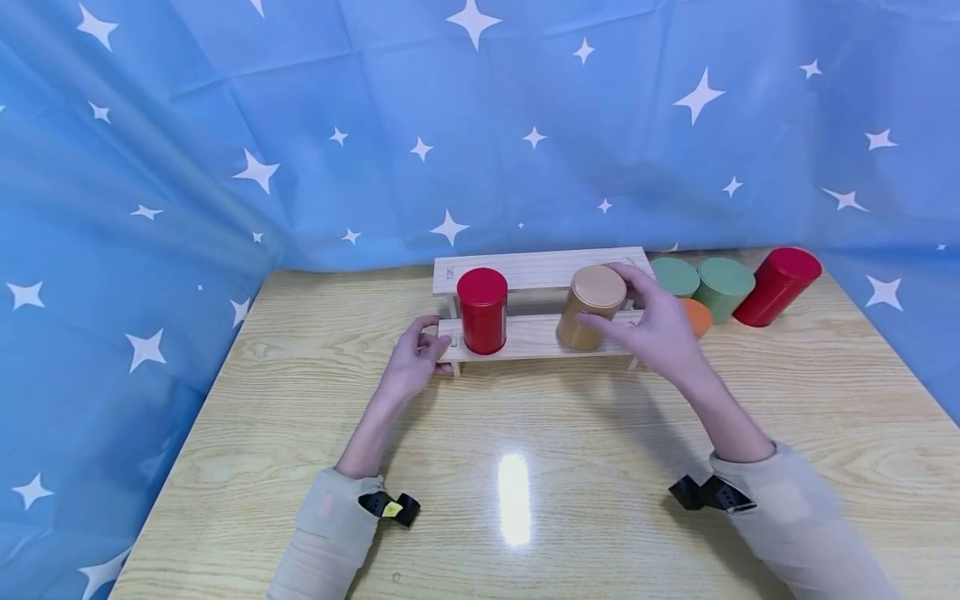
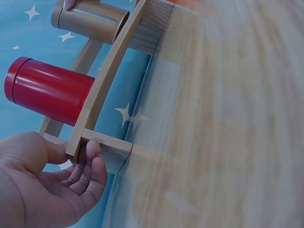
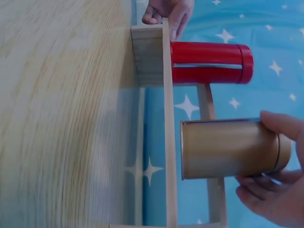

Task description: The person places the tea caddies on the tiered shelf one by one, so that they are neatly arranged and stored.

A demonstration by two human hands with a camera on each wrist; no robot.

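A two-tier pale wooden shelf [image 1: 531, 339] stands near the back of the table. With thumb and fingers my left hand [image 1: 411, 362] grips the left end of its lower board, also plain in the left wrist view. On that board, towards the left, a red canister [image 1: 483, 315] with a lid stands upright. My right hand [image 1: 660, 332] holds a gold-brown canister [image 3: 225, 147] round its lid end, over the right part of the lower board. In the right wrist view a narrow gap shows between the canister's base and the board, and the canister is slightly tilted.
Right of the shelf stand two green canisters [image 1: 724, 286] and an orange one [image 1: 697, 317], partly behind my right hand. Beyond them a second red canister [image 1: 778, 287] appears slanted. A blue star-patterned curtain [image 1: 375, 167] hangs behind the wooden table [image 1: 420, 483].
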